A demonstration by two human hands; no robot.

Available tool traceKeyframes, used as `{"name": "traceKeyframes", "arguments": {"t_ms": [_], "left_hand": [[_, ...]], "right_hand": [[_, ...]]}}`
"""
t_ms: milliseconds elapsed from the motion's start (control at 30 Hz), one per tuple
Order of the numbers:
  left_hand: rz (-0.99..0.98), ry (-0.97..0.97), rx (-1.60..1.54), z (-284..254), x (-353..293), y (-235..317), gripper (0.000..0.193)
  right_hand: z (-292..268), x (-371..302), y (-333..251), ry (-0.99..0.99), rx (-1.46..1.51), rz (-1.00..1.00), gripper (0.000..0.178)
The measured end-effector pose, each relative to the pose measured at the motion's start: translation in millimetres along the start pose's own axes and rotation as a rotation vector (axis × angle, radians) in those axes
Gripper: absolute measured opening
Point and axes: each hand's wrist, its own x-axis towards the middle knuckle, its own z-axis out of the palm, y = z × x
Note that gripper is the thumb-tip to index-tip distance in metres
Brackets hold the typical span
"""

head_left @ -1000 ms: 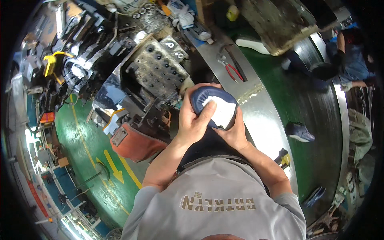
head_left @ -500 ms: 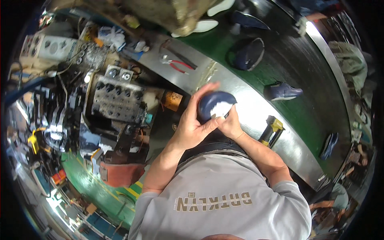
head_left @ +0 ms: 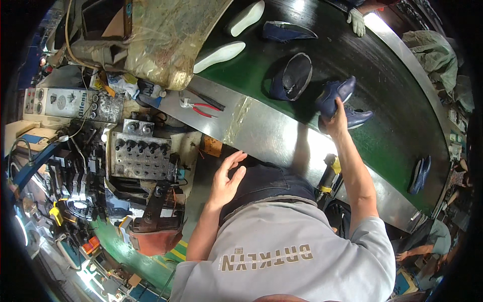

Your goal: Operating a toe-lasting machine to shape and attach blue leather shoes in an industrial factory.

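Observation:
My right hand (head_left: 336, 120) reaches out over the green conveyor belt, fingers wrapped round a dark blue shoe (head_left: 329, 96). Partly behind it, on the belt, lies another blue shoe (head_left: 359, 119). Close to my waist, my left hand (head_left: 226, 185) is empty, its fingers stretched and slightly apart. Farther left on the belt rests a rounded blue shoe upper (head_left: 297, 75) with its opening showing. Red-handled pincers (head_left: 202, 107) lie on the metal ledge (head_left: 256, 126) ahead of my left hand.
A blue shoe upper (head_left: 288, 32) and white soles (head_left: 221, 56) lie farther up the belt, another shoe (head_left: 420, 174) at far right. A black-and-yellow tool (head_left: 329, 173) is beside my right forearm. A machine with knobs (head_left: 141, 155) stands left. A co-worker's gloved hand (head_left: 356, 22) is across the belt.
Both hands held the blue shoe before my body. My left hand has let go and drawn back; my right hand has carried the shoe forward and right over the belt.

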Motion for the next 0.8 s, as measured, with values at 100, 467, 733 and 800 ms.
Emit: {"name": "traceKeyframes", "arguments": {"t_ms": [100, 467, 733, 800], "left_hand": [[-0.042, 0.019, 0.000, -2, 4, -7, 0.043], [0.005, -0.017, -0.092, 5, 68, 23, 0.037], [0.100, 0.126, 0.005, -31, 91, 11, 0.040], [-0.131, -0.039, -0.248, -48, 79, -13, 0.031]], "right_hand": [[-13, 32, 28, -0.006, -0.104, -0.109, 0.049], [103, 12, 81, -0.421, -1.514, -1.343, 0.030], [220, -185, 65, -1.402, -1.558, -0.891, 0.023], [235, -170, 83, -1.243, -1.170, -0.602, 0.016]]}}
